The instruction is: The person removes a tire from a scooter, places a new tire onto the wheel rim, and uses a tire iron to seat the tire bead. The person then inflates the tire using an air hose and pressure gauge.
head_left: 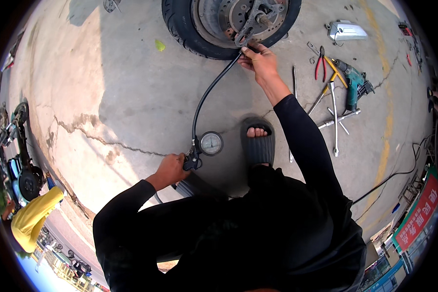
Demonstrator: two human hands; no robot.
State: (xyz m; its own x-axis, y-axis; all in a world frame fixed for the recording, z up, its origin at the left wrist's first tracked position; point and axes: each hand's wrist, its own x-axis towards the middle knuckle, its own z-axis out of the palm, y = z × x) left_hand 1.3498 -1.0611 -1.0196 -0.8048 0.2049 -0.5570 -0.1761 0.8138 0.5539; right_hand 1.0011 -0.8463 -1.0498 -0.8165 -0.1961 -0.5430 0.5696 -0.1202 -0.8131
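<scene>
My left hand (171,169) is closed round the handle of a tyre inflator (192,159), and its round dial gauge (211,143) faces up beside it. From the inflator a black hose (204,95) curves up to the wheel. At the wheel's near edge, the fingers of my right hand (261,62) pinch the hose's end against the rim, below a metal bracket (258,22); the valve itself is hidden. The wheel has a black tyre (180,29) and a drilled brake disc (228,19).
Right of my arm lie red-handled pliers (321,63), a green cordless drill (354,85), a yellow-handled tool (333,78), a cross-shaped wrench (334,117) and a thin bar (294,82). A silver part (348,31) sits farther off. My slippered foot (258,141) stands between my arms. A person in yellow (36,216) is at far left.
</scene>
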